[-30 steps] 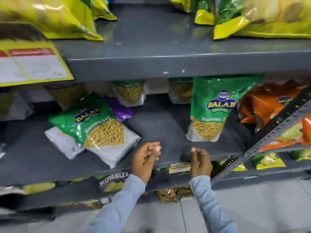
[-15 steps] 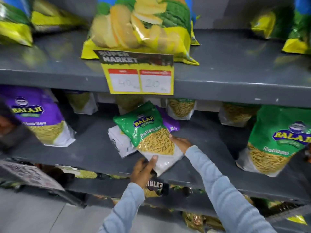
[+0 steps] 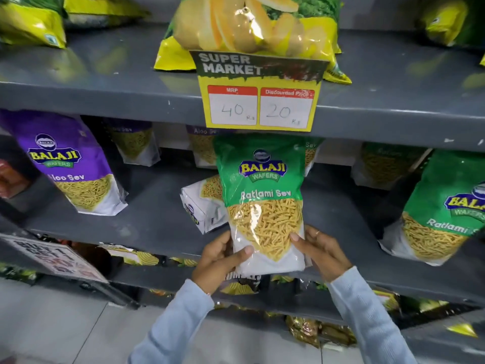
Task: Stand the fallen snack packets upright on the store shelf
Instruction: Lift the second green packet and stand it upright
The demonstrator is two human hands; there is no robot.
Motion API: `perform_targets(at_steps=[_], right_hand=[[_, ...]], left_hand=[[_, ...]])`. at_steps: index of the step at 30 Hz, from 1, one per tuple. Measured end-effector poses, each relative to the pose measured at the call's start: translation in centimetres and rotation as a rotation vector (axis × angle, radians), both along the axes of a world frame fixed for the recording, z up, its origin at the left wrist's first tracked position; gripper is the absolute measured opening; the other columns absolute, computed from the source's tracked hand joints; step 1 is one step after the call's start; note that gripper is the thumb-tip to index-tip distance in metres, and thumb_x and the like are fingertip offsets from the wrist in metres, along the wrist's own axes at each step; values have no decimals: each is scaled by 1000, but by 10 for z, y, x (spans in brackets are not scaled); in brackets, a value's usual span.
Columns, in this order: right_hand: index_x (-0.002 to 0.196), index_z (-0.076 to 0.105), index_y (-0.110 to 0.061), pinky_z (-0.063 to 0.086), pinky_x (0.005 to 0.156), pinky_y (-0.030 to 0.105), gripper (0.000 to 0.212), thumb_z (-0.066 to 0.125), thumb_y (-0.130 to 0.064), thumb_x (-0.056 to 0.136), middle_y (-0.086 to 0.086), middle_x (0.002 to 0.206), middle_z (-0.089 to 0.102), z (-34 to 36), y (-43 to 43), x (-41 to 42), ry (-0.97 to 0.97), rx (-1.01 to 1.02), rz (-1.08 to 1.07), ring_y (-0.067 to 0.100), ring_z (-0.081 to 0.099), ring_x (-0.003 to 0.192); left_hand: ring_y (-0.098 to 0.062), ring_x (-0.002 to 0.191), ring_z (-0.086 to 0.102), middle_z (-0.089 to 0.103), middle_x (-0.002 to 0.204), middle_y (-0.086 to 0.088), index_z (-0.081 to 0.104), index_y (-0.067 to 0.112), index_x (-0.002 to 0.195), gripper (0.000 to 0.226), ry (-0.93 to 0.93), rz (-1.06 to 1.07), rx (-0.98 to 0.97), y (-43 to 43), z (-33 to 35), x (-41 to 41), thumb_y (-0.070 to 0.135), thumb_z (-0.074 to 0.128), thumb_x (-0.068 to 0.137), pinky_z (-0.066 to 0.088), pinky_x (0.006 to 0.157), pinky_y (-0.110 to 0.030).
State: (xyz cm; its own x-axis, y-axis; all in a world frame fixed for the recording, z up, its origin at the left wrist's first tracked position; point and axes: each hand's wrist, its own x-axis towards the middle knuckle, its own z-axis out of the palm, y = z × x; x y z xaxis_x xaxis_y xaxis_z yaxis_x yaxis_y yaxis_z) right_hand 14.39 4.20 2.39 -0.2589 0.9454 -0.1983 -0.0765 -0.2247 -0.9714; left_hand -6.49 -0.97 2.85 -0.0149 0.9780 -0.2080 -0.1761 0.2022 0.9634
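While both hands are gripping the green packet [image 3: 263,203] at its lower corners in the middle of the frame, I am holding it upright above the front edge of the grey shelf [image 3: 147,222], its top reaching up to the yellow price tag [image 3: 258,101]. My left hand [image 3: 219,261] is wrapping the lower left edge with the thumb across the front, and my right hand [image 3: 319,249] is pinching the lower right edge, fingers closed on the bag. To do this well, I am judging that I should be lowering the flat base squarely onto the shelf, pushing it back a little and letting go only when it is balancing by itself, since the loose filling looks likely to shift and tip it. Just behind it, left of centre, a white packet [image 3: 203,206] is lying on its side, seemingly the next one to stand. I cannot be sure whether the green packet's base is already touching the shelf, because my hands are covering it. At the right edge of the frame another green packet [image 3: 443,211] is cut off, and the packets at the back are too dim to read.
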Motion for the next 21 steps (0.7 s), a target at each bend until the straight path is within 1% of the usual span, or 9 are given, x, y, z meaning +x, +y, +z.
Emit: perform_targets(at_steps=[4,6,10,14,15,17,19,20,21], right_hand=[[112,62,-10,57,83,28,43,65,-23,71,0,106,74,8,-18,-1,49,76,-56,19,68,102],[114,61,-9,56,77,22,46,65,-22,71,-3,104,75,9,-24,-1,70,91,-70,14,68,99],[116,59,-9,55,73,19,48,64,-24,71,-6,103,75,14,-34,0,78,103,-101,11,69,97],[117,57,-6,54,75,16,44,62,-19,75,-4,103,75,17,-37,5,24,139,-103,8,68,97],[118,55,-5,53,76,15,41,61,-13,78,-3,105,73,17,-36,7,6,148,-102,7,68,97],[122,49,-1,53,80,15,41,57,3,82,3,111,66,15,-29,12,-35,165,-114,6,66,96],[125,44,1,52,85,14,46,54,13,82,11,116,60,13,-19,16,-84,184,-134,9,62,98],[125,43,-1,51,88,16,49,54,16,81,12,118,58,11,-14,18,-101,189,-152,12,60,100],[124,43,-5,49,92,22,51,54,19,80,12,119,57,9,-8,19,-114,186,-179,17,58,102]], left_hand=[[-13,106,66,73,111,0,63,14,115,41,-8,-52,85,-4,14,-6,10,68,75,53,92,-22],[-13,110,64,71,116,0,63,14,116,46,-8,-78,122,-5,18,-8,15,69,71,50,97,-22],[-11,109,64,72,114,3,62,15,117,45,4,-145,153,-7,19,-8,13,67,73,53,85,-17],[-8,106,65,73,110,8,59,15,119,46,36,-195,162,-2,20,-6,12,67,74,52,82,-15],[-8,106,65,73,109,9,59,18,119,46,61,-203,167,2,20,-5,14,67,74,53,83,-17],[-12,112,62,70,116,7,55,22,121,49,125,-213,182,13,17,0,12,69,75,52,93,-23],[-21,122,55,60,130,-6,46,15,131,58,207,-202,199,29,8,8,3,68,78,46,104,-35],[-26,127,50,54,136,-13,40,10,135,64,238,-188,196,38,2,13,-1,67,79,41,108,-41],[-29,129,46,49,140,-17,36,7,138,67,255,-173,188,47,-4,19,-4,66,79,37,111,-45]])
